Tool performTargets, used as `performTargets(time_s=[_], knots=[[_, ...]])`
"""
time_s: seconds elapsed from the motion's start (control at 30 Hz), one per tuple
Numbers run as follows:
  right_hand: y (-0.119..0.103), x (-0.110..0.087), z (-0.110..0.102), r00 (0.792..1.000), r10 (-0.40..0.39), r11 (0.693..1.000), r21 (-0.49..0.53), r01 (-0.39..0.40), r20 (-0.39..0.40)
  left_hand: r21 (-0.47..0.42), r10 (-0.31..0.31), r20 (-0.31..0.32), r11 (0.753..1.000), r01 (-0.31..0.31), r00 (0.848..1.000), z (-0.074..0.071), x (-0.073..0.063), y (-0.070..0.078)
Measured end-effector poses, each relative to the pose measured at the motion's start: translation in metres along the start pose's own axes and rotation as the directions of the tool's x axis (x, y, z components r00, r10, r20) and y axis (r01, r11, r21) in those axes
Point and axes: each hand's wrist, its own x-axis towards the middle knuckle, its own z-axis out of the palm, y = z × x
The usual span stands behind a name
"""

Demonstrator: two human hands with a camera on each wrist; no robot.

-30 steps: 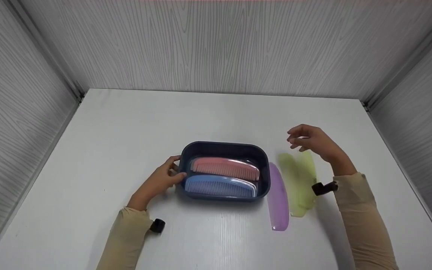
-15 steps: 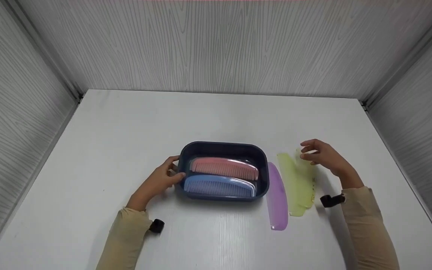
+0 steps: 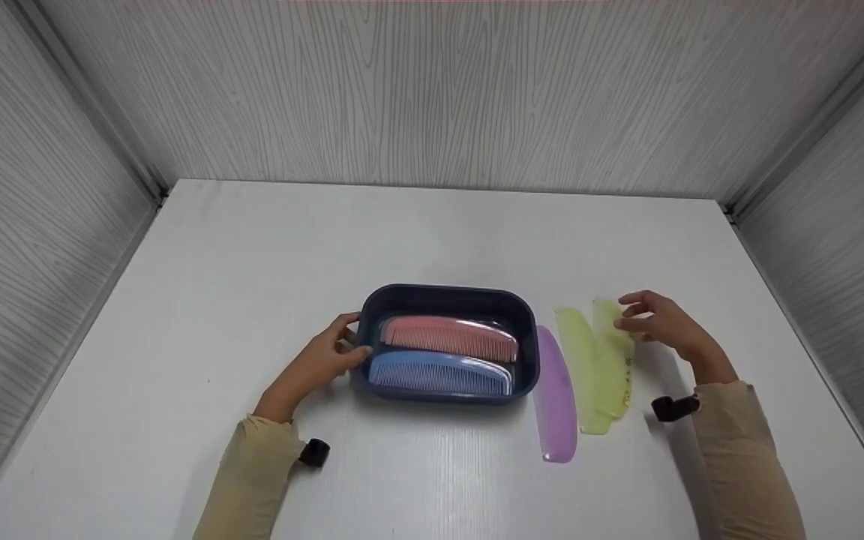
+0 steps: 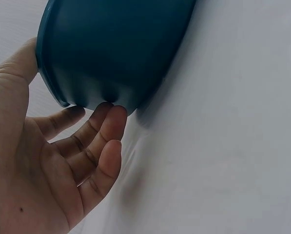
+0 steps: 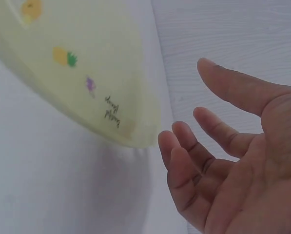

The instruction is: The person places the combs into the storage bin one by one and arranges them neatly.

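Grained gray walls (image 3: 432,90) stand behind and at both sides of a white surface (image 3: 402,240). Two tan sleeves reach in from the near edge, the left sleeve (image 3: 244,480) and the right sleeve (image 3: 739,457). On the surface, between the arms, sits a dark blue tub (image 3: 443,399), upright, its long side running left to right. The left hand (image 3: 317,362) grips the tub's left end, thumb at the rim and fingertips against the outer wall. The right hand (image 3: 661,321) is relaxed and fairly wide, fingers loosely curved, the thumb well apart from the fingertips in its wrist view. Just to its left lies the right yellow comb (image 3: 613,367), the thing nearest it; the thumb overlaps that comb's far part in the head view, but whether they touch I cannot tell. The left yellow comb (image 3: 579,367) lies next to it, their near ends seeming to overlap. Farther from the right hand, a purple comb (image 3: 558,405) lies beside the tub's right end. Inside the tub, a pink comb (image 3: 451,335) lies behind a blue comb (image 3: 439,367), both lengthwise. Smallest are the black cameras (image 3: 315,452) at the wrists and a printed pineapple (image 5: 60,55) on the right yellow comb.
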Motion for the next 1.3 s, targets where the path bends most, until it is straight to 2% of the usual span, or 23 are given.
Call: performTargets(time_s=[0.23, 0.57, 1.0, 1.3], knots=[[0.009, -0.002, 0.004, 0.997, 0.068, 0.998, -0.009, -0.067, 0.038, -0.037, 0.024, 0.020, 0.999, -0.024, 0.999, -0.001, 0.002, -0.001], [0.008, 0.001, 0.011, 0.993, 0.104, 0.991, -0.092, -0.099, 0.053, -0.037, 0.030, 0.013, 0.999, -0.030, 0.999, 0.000, 0.001, 0.001], [0.005, 0.001, 0.021, 0.995, 0.099, 0.989, -0.115, -0.096, 0.026, -0.018, 0.014, 0.008, 1.000, -0.014, 1.000, 0.000, 0.000, 0.002], [0.009, -0.002, 0.019, 0.995, 0.076, 0.993, -0.095, -0.069, 0.067, -0.030, 0.004, 0.011, 1.000, -0.004, 1.000, 0.000, 0.001, 0.001]])
